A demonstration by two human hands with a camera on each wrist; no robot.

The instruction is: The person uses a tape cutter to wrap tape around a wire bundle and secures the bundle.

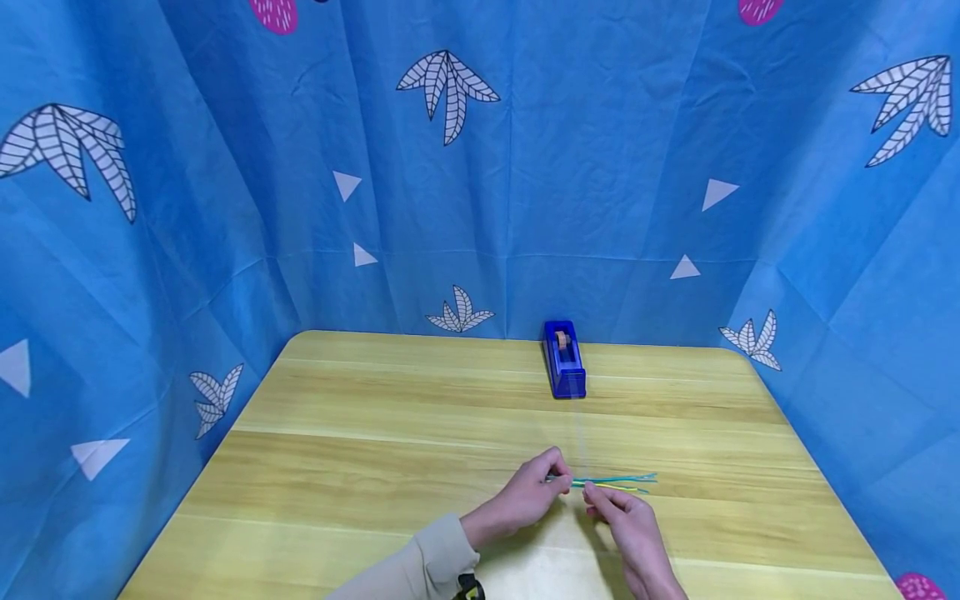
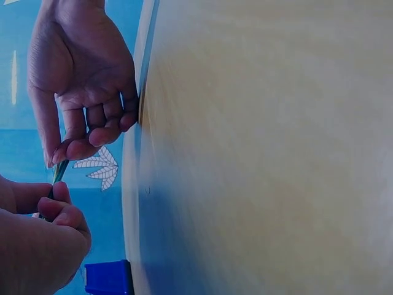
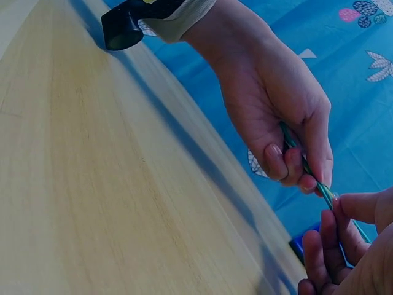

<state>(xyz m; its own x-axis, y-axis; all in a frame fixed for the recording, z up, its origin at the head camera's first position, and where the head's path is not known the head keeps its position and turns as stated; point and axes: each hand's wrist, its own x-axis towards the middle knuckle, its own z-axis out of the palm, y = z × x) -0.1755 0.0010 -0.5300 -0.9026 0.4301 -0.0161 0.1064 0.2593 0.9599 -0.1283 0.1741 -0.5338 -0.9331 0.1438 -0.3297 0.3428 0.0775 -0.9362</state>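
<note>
A bundle of thin green and yellow wires runs between both hands above the table, its loose ends spreading to the right. My left hand grips one end, with part of the wires hidden inside its curled fingers. Just to the right, my right hand pinches the bundle between thumb and fingertips. In the right wrist view the green wires pass from the left fist to the right fingertips. A faint clear strip of tape stretches from the blue tape dispenser toward the hands; its near end is hard to see.
The dispenser stands at the back edge of the wooden table, beyond the hands. A blue patterned curtain hangs behind the table and along both sides. The left wrist carries a dark strapped device.
</note>
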